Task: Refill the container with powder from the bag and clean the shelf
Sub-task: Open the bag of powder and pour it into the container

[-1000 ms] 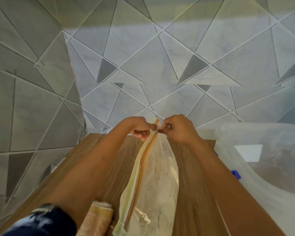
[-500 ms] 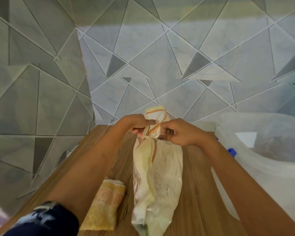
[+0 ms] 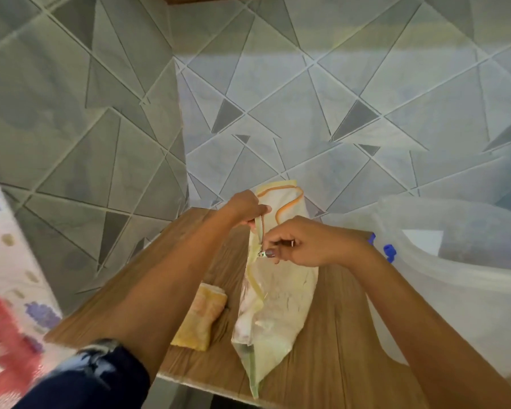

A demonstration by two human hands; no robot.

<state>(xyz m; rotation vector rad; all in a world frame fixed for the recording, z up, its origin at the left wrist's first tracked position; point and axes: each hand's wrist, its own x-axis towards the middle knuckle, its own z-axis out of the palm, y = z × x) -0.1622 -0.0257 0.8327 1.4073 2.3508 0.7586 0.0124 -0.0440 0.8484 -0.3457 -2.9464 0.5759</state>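
- The clear plastic zip bag of pale powder (image 3: 273, 293) lies lengthwise on the brown wood-grain shelf (image 3: 331, 343), its orange-edged top end propped toward the grey triangle-patterned tile wall (image 3: 322, 98).
- A second ago the orange zipper line ran closed and straight up the bag; now its far end curls apart in an open loop, so the mouth has begun to part.
- The left hand (image 3: 247, 208) pinches the bag's rim just beside the zipper, fingers clamped together on the plastic.
- The right hand (image 3: 303, 242) has slid nearer along the zipper track, its thumb and forefinger closed on the small metal zipper pull (image 3: 261, 254).
- My reading: unzipping is under way but only partly done, so pouring cannot start yet.
- The big translucent plastic container (image 3: 455, 276) stands just right of the bag, with blue bits at its near side (what they are is too small to tell).
- A folded yellow-orange cloth (image 3: 201, 317) sits on the shelf left of the bag, apart from both hands, likely waiting for the wiping step.
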